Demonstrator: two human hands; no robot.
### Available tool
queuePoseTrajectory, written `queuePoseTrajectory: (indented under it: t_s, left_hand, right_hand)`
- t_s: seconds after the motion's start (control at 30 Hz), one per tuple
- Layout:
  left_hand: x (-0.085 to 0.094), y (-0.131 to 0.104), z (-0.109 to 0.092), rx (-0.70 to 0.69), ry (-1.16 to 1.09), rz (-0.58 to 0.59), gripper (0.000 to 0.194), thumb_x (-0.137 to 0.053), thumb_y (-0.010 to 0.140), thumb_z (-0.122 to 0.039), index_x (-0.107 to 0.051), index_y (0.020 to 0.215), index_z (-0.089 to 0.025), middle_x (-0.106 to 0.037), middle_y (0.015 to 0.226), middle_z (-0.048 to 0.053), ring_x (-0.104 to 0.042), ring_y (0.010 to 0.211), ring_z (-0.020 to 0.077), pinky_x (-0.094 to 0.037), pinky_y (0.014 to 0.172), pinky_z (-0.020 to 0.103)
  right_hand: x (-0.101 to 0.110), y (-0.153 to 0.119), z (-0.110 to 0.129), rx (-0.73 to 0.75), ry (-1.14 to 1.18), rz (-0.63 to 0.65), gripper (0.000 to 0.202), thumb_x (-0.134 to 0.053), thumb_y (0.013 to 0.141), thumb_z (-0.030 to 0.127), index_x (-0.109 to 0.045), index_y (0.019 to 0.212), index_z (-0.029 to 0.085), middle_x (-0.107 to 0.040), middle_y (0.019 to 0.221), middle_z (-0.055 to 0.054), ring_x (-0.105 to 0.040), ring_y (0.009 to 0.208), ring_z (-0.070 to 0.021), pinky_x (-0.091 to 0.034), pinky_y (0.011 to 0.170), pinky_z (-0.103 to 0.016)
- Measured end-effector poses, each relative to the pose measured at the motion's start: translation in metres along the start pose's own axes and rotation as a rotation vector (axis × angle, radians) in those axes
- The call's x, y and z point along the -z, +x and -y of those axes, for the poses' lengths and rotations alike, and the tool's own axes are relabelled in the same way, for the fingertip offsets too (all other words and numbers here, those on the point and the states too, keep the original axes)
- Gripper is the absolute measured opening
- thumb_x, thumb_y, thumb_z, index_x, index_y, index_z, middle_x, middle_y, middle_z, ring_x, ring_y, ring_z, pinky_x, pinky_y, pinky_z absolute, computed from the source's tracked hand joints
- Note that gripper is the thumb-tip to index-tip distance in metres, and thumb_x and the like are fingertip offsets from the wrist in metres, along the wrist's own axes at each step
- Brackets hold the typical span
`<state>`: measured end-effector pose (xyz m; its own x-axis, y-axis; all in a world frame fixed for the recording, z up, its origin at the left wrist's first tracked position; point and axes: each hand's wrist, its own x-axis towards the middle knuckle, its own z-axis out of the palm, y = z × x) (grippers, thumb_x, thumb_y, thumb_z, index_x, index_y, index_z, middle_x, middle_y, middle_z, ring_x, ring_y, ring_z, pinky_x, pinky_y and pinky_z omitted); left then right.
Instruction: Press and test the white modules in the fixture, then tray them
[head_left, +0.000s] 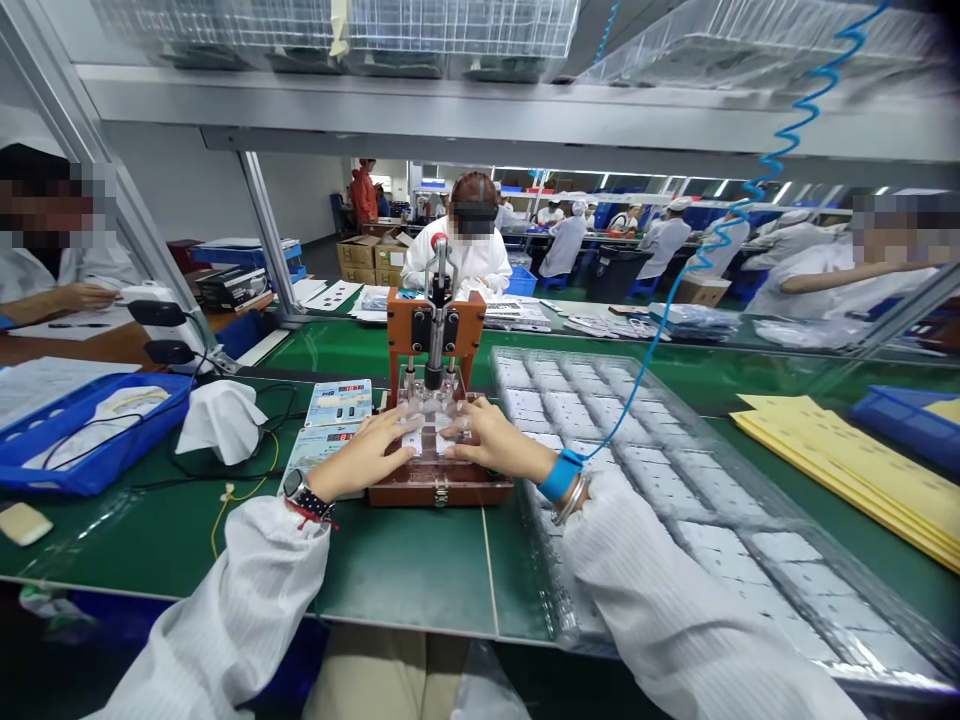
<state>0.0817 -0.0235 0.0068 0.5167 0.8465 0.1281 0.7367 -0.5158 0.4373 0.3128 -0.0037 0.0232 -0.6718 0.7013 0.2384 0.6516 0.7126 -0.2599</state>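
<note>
Two small flat white rectangular pieces (412, 441) lie in the bed of the red-brown lever press (433, 376). The left hand (369, 446) reaches in from the press's left, the right hand (498, 436) from its right, fingers loosely spread at the pieces; whether they grip cannot be told. Right of the press, a large clear plastic tray (546, 580) stands on the green desk (409, 580).

Left hand (367, 447) and right hand (496, 437) lie palm-down mid-frame, apart, thumbs (399, 459) pointing inward. Both forearms (259, 570) slant in from lower left and right
</note>
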Motion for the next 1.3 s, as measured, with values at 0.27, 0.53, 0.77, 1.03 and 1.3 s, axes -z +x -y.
queuePoseTrajectory:
  t_s: [0.27, 0.53, 0.77, 1.03, 1.3]
  left_hand:
    - [-0.007, -0.004, -0.002, -0.019, 0.018, -0.014, 0.045, -0.032, 0.094, -0.032, -0.037, 0.137, -0.023, -0.023, 0.151, 0.003, -0.014, 0.139, 0.0191, -0.013, 0.114, 0.043]
    - [-0.015, -0.004, 0.001, -0.021, 0.019, -0.031, 0.044, -0.029, 0.094, -0.031, -0.037, 0.137, -0.024, -0.025, 0.15, 0.003, -0.011, 0.14, 0.0174, -0.011, 0.114, 0.043]
    - [-0.017, -0.004, 0.004, -0.019, 0.013, -0.057, 0.044, -0.028, 0.095, -0.033, -0.038, 0.136, -0.022, -0.027, 0.15, 0.006, -0.013, 0.14, 0.0184, -0.012, 0.113, 0.042]
    - [-0.02, -0.004, 0.007, -0.028, -0.016, -0.071, 0.044, -0.027, 0.095, -0.034, -0.035, 0.137, -0.026, -0.024, 0.151, 0.003, -0.013, 0.14, 0.0196, -0.012, 0.113, 0.045]
    - [-0.022, -0.004, 0.007, -0.027, -0.019, -0.075, 0.044, -0.027, 0.095, -0.034, -0.037, 0.137, -0.025, -0.024, 0.151, 0.003, -0.014, 0.139, 0.0192, -0.013, 0.113, 0.045]
  right_hand:
    - [-0.014, -0.006, 0.023, -0.059, -0.226, -0.053, 0.036, -0.044, 0.092, 0.04, -0.058, 0.118, 0.02, -0.053, 0.119, -0.014, -0.043, 0.099, -0.0285, -0.039, 0.084, -0.044]
    - [-0.01, -0.002, 0.018, 0.02, -0.292, -0.02, 0.035, -0.044, 0.091, 0.045, -0.06, 0.113, 0.023, -0.053, 0.121, -0.013, -0.044, 0.102, -0.0296, -0.039, 0.084, -0.046]
    - [-0.008, 0.002, 0.017, 0.056, -0.349, 0.004, 0.033, -0.043, 0.093, 0.039, -0.06, 0.115, 0.022, -0.054, 0.122, -0.013, -0.044, 0.102, -0.03, -0.038, 0.085, -0.047]
    - [-0.007, 0.003, 0.016, 0.047, -0.268, 0.016, 0.037, -0.047, 0.09, 0.046, -0.06, 0.116, 0.022, -0.051, 0.128, -0.011, -0.043, 0.108, -0.0302, -0.037, 0.088, -0.048]
    - [-0.018, -0.003, 0.017, -0.068, -0.105, -0.065, 0.034, -0.051, 0.087, 0.046, -0.06, 0.112, 0.025, -0.05, 0.132, -0.008, -0.042, 0.11, -0.0292, -0.037, 0.089, -0.047]
